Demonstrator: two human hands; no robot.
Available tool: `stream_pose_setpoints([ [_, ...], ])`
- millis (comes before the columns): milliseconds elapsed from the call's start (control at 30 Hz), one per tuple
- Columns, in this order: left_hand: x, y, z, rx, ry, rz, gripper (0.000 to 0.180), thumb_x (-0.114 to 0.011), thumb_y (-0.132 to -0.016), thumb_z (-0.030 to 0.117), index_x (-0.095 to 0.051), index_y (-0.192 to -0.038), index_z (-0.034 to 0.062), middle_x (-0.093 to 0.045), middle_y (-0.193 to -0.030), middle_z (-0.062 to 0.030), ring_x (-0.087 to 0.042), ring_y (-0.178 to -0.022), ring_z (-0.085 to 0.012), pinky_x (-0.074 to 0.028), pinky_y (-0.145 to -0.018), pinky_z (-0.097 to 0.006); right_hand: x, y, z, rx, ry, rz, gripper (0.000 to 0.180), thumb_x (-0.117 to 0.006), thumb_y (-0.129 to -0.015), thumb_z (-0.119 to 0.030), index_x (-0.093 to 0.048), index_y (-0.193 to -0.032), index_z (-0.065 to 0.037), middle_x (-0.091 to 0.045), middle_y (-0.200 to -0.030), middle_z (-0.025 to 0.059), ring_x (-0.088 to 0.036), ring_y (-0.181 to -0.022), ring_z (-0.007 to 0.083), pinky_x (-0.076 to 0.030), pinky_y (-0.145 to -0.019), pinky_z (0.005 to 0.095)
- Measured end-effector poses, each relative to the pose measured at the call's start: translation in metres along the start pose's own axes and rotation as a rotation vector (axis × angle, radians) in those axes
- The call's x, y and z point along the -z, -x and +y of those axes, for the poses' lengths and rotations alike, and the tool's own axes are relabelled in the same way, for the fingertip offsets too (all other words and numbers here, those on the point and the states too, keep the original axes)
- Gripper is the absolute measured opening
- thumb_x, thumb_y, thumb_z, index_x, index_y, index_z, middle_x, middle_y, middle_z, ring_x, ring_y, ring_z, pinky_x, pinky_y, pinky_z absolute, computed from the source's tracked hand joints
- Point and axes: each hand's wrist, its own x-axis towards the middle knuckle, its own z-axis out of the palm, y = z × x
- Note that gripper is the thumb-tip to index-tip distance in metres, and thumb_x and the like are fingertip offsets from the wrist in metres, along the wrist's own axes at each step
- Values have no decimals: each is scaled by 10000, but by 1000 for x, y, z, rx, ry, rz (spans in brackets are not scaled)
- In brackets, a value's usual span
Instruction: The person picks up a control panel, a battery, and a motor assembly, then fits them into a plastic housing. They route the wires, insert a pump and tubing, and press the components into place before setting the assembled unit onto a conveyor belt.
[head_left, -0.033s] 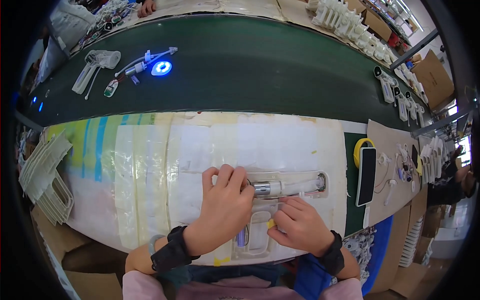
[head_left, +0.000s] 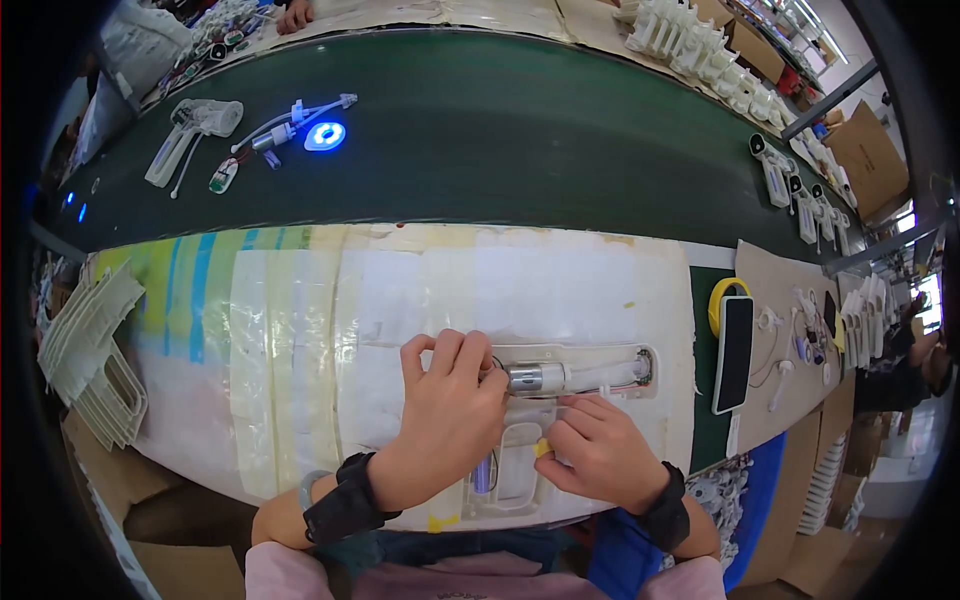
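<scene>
A white plastic device housing [head_left: 597, 352] lies before me, its inside facing up. A silver motor [head_left: 537, 377] and a clear tube-like part sit along its upper arm, with wires at the right end. A purple battery cell [head_left: 482, 476] rests in its lower part. My left hand [head_left: 447, 420] is closed, fingers bent down at the motor's left end; whatever they grip is hidden beneath them. My right hand [head_left: 605, 455] is closed at the housing's lower right side, pinching a small piece of yellow tape [head_left: 543, 447] between its fingers.
A green belt [head_left: 520, 140] crosses beyond the table, carrying loose parts, a lit blue ring light [head_left: 324, 136] and assembled units [head_left: 775, 180]. White shells [head_left: 90, 350] are stacked at the left. A phone [head_left: 734, 355] and yellow tape roll [head_left: 722, 305] lie right. Another person's hand [head_left: 294, 16] shows far off.
</scene>
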Motion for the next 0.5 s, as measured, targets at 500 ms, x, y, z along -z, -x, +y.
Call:
stream_pose_setpoints([
  [500,47,6,-44,79,558,105,95,-729,-788,35,-674,-862,60,-571,-1228,-134,-521,-1198,-314,-414,-998,-415,4,7,-53,-304,180,67,387,-796,-714,-219,-556,-931,-8,-561,-725,106,-629,-721,298,-519,-682,385],
])
